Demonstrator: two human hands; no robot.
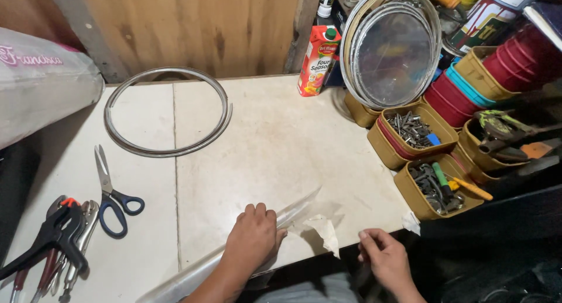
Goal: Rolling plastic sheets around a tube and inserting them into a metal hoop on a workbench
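Left hand (253, 238) at 6 o'clock, palm down, fingers curled over a clear plastic sheet (293, 212), pressing it flat on the table (263, 139). Sheet running as a narrow strip from 7 o'clock up toward centre, lying along the near table edge. Right hand (383, 259) at 5 o'clock, just off the table edge, fingers loosely bent, thumb and forefinger close together; whether anything pinched, cannot tell. Crumpled whitish paper scrap (325, 230) between the two hands, touching the sheet's end. Smaller white scrap (411, 222) at the table corner, just right of the right hand.

Blue-handled scissors (111, 194) at 8 o'clock, blades shut, tips pointing away. Bunch of pliers (52, 244) with red and black grips at 8 o'clock, far left edge, just beside the scissors.

Tan tins at 3 o'clock: nearest tin (410, 194) with dark metal bits plus green and orange-handled tools, next tin (381, 145) with grey screws or bolts. Further tins stacked to the right, contents unclear.

Metal ring (167, 151) flat on the table at 10 o'clock. White bag (41, 92) at 9 o'clock. Red juice carton (318, 66) upright at 12 o'clock against the wooden wall (193, 28). Round metal trays (392, 51) leaning at 1 o'clock.
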